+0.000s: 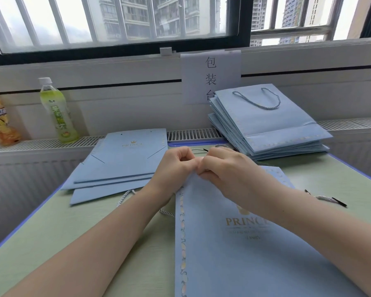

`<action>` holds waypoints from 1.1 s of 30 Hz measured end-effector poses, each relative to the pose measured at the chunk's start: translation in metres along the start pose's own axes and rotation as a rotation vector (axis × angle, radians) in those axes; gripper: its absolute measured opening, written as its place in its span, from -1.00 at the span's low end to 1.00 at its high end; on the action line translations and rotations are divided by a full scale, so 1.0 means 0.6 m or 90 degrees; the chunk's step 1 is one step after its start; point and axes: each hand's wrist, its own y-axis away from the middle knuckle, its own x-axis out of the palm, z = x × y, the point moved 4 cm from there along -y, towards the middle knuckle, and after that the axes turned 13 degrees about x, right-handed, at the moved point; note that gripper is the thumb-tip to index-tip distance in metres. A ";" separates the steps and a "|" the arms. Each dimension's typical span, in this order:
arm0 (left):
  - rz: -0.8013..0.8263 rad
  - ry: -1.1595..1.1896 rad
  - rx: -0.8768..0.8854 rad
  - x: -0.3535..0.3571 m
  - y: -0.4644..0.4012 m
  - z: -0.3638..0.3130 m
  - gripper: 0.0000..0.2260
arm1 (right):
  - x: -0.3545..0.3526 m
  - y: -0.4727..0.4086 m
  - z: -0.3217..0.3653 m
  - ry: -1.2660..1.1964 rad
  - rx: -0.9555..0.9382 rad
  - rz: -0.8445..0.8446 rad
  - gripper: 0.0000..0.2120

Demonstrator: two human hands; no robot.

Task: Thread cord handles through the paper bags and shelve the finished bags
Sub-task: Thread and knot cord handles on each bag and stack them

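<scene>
Pale green wood-grain tabletop. Flat matte blue paper bag, gold scalloped edging, lies at centre. Left hand and right hand both pinch its top edge, fingers curled. Twisted grey cord, black-tipped, just beyond knuckles.

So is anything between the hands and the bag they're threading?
No. Both the left hand and the right hand already pinch at the top edge of the bag, with the cord tip just behind them.
</scene>
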 end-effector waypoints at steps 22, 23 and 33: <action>0.135 0.185 -0.097 -0.003 0.008 0.002 -0.74 | -0.016 -0.006 -0.012 -0.174 0.192 0.145 -0.86; 0.131 0.179 -0.089 -0.004 0.007 0.000 -0.72 | -0.017 -0.006 -0.014 -0.177 0.192 0.141 -0.89; 0.046 0.004 -0.043 -0.015 -0.005 -0.006 -0.64 | -0.016 -0.006 -0.040 0.054 0.174 0.157 -0.69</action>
